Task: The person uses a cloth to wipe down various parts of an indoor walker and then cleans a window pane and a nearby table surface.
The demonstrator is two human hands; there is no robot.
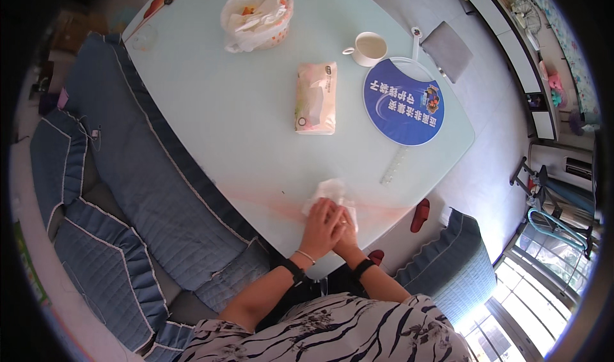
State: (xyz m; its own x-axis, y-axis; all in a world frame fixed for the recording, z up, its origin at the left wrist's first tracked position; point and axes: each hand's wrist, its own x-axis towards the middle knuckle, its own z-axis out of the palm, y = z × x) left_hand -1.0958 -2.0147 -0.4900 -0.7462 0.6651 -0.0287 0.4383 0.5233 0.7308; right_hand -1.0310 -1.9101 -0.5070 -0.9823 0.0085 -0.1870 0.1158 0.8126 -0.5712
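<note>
My left hand [321, 225] and my right hand [346, 230] lie close together near the front edge of the glass-topped table [240, 136]. Both touch a crumpled white tissue [331, 188], which is partly hidden under and between the fingers. Some blur covers the fingertips, so how each hand grips the tissue is hard to see. Beyond the hands lies a pack of tissues [316, 98]. A round blue hand fan [403, 105] with printed writing rests to its right, beside a white mug [370, 49].
A bin or bowl lined with a plastic bag [259, 19] stands at the far side. Right of the hands lies a clear ruler-like strip [395, 165]. A blue quilted sofa [158, 170] borders the table's left, a grey stool [447, 51] its right. Red slippers [420, 215] are on the floor.
</note>
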